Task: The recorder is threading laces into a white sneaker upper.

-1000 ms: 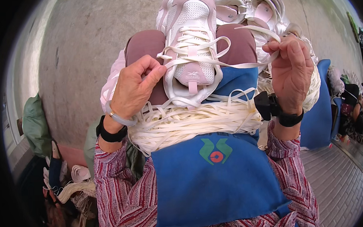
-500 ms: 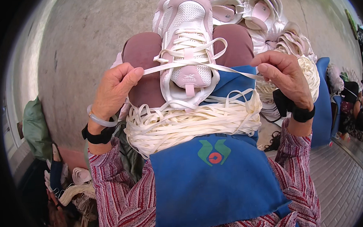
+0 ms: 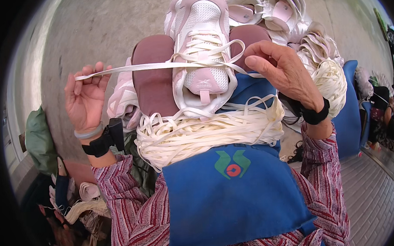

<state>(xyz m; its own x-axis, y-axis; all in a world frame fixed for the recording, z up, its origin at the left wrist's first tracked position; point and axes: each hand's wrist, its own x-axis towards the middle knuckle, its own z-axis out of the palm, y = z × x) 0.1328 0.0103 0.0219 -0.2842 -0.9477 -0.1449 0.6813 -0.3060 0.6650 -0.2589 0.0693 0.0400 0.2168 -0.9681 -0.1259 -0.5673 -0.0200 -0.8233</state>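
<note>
A white and pink sneaker (image 3: 200, 22) rests on my knees with its toe pointing away, white lacing across its tongue. My left hand (image 3: 87, 95), palm up at the left, pinches the end of a white shoelace (image 3: 149, 66) stretched taut from the shoe. Beside the shoe's right edge, my right hand (image 3: 288, 71) has loosely curled fingers, thumb and forefinger apart near a lace loop. The other lace end runs under that hand, partly hidden. A thick bundle of cream laces (image 3: 206, 133) lies across my lap behind the heel, over a blue apron (image 3: 237, 205).
Stacked pink and white shoe uppers (image 3: 285, 13) lie on the floor at the far right, above a ball of cream laces (image 3: 331, 87). More shoe parts (image 3: 124, 102) sit by my left knee. A green bag (image 3: 39, 140) stands at the left; a blue chair (image 3: 349, 115) is at the right.
My left hand has swung outward left and turned palm up, drawing out a longer stretch of shoelace. My right hand has let go of its lace end and moved left toward the loop.
</note>
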